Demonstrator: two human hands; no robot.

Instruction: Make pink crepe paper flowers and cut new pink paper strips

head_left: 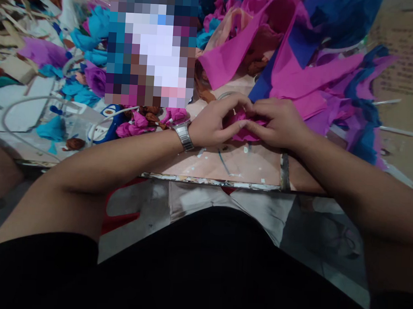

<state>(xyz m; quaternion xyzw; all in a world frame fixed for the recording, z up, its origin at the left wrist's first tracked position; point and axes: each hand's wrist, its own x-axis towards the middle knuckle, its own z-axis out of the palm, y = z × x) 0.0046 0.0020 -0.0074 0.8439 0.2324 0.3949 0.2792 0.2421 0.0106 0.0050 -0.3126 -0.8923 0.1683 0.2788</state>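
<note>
Just above the table, my left hand [217, 120] and my right hand [281, 122] meet at the fingertips. Both are closed, their fingers curled and pinching a small piece of bright pink crepe paper [247, 134] between them. The fingers cover part of it, so its full shape is hidden. Right behind my hands lie larger pink crepe paper sheets [298, 81] with a blue strip [263, 85]. A metal watch [184, 135] is on my left wrist. Pink crumpled paper pieces [136, 124] rest beside that wrist.
The worn table edge [212, 180] runs in front of me. At left are turquoise paper flowers [90, 54], a white cable [31, 98], a blue-and-white device [105, 122] and wooden sticks [11, 33]. Printed cardboard [404, 68] lies at right. Part of the back is pixelated.
</note>
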